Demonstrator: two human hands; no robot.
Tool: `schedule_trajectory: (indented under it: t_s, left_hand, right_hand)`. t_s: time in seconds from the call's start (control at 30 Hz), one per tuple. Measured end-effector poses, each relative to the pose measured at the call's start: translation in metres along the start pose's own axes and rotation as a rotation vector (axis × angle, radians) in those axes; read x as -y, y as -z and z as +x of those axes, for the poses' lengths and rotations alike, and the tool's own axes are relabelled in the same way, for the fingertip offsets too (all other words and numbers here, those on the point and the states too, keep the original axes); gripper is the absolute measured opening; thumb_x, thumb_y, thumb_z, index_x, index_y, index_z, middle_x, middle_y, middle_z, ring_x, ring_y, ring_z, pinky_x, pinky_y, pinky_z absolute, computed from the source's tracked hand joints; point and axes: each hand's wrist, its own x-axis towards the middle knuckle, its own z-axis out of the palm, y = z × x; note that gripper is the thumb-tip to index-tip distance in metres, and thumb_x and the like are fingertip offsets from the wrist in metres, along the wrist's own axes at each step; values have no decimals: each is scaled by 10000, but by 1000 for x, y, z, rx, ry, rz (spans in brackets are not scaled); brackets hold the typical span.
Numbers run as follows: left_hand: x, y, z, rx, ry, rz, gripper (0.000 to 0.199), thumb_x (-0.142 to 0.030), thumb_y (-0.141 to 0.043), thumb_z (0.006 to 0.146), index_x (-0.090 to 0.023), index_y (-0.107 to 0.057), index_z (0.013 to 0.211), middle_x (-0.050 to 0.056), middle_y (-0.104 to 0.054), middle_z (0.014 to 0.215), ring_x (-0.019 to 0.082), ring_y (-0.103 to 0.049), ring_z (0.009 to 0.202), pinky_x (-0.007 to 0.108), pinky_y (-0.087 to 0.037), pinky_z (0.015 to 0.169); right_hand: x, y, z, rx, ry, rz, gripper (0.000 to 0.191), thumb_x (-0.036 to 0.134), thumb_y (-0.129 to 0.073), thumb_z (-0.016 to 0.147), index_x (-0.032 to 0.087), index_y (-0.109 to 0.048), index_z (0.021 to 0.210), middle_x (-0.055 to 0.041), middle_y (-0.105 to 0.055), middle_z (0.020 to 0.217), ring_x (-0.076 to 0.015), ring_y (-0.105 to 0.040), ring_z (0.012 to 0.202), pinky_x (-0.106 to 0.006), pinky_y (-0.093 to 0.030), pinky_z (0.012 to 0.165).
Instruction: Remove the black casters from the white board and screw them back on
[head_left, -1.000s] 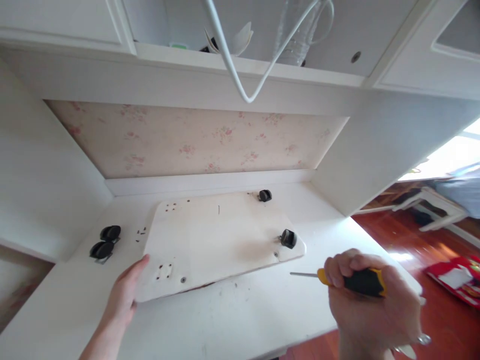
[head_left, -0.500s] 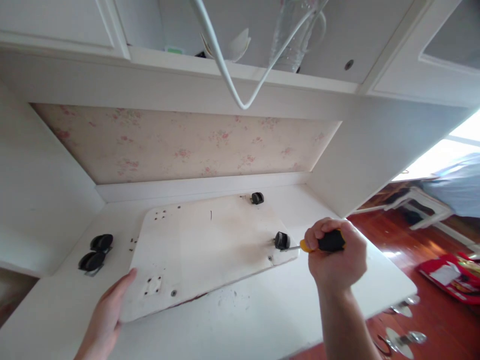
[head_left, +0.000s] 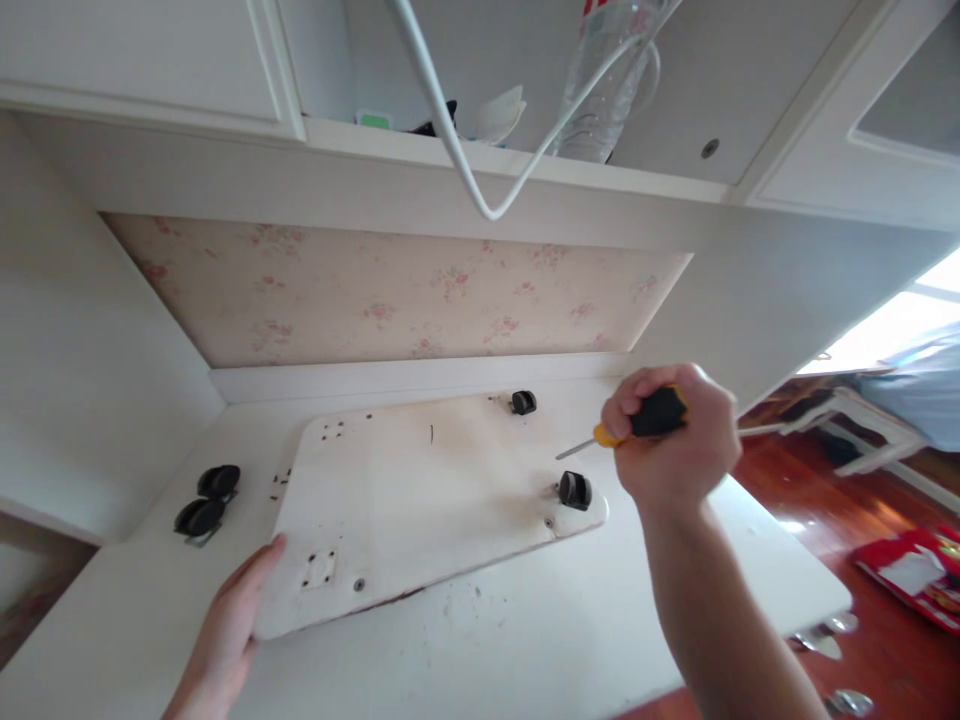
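- My hands are well apart; my right hand (head_left: pixel 667 435) is closed firmly around a yellow-and-black screwdriver (head_left: pixel 660 410).
- The screwdriver's thin metal shaft slants down to the left, its tip just to the far side of the near right caster (head_left: pixel 575 490); I can't tell whether it touches anything.
- My left hand (head_left: pixel 229 620) is against the board's near left edge, thumb along it; my other fingers are mostly hidden, so I can't tell whether they grip.
- The white board (head_left: pixel 420 500) lies flat on the white desktop (head_left: pixel 540 625), rounded at the corners, faintly yellowed toward the right, its near edge chipped dark.
- Both left corners show clusters of small dark holes, the near cluster around a paler patch; a short dark line marks the far middle.
- A second black caster (head_left: pixel 523 402) sits at the far right corner.
- Left of the board lie two loose black casters (head_left: pixel 217 482) and some small screws (head_left: pixel 280 485).
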Motion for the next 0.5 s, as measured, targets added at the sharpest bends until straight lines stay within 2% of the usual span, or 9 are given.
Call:
schedule_trajectory:
  t_s: [0.1, 0.17, 0.27, 0.4, 0.5]
  left_hand:
    - [-2, -1, -3, 40, 123, -78, 587, -615, -541, 791, -255, -598, 1251, 74, -433, 1502, 349, -226, 1448, 692, -5, 1082]
    - [-5, -1, -5, 54, 148, -93, 576, -597, -538, 801, -261, -590, 1266, 62, -426, 1509, 322, -217, 1455, 651, 15, 1103]
    - [-4, 0, -2, 74, 158, -78, 538, -593, -539, 805, -280, -610, 1237, 49, -453, 1491, 314, -248, 1446, 634, 18, 1109]
    - [3, 2, 8, 70, 171, -90, 515, -583, -563, 791, -264, -641, 1187, 75, -527, 1429, 332, -338, 1405, 630, -125, 1116]
    - [6, 2, 12, 61, 164, -102, 464, -556, -591, 781, -266, -667, 1135, 69, -573, 1382, 324, -373, 1387, 594, -172, 1125]
  right_hand:
    - [-21, -2, -3, 78, -200, 9, 308, 359, -546, 838, 179, -564, 589, 20, -463, 545, -84, -436, 384, -239, -268, 362]
    - [-32, 4, -7, 129, -255, -38, 299, 367, -563, 839, 176, -569, 610, 17, -482, 558, -83, -447, 388, -235, -268, 362]
    - [-40, 17, -10, 170, -251, -148, 296, 366, -585, 839, 171, -579, 617, 10, -499, 564, -89, -460, 402, -234, -266, 363]
    - [-36, 31, -8, 149, -231, -246, 303, 373, -590, 846, 177, -581, 615, 14, -499, 547, -91, -441, 393, -241, -254, 361]
    - [-33, 37, -8, 130, -182, -316, 295, 365, -607, 842, 178, -587, 614, 12, -509, 543, -95, -444, 403, -245, -263, 369]
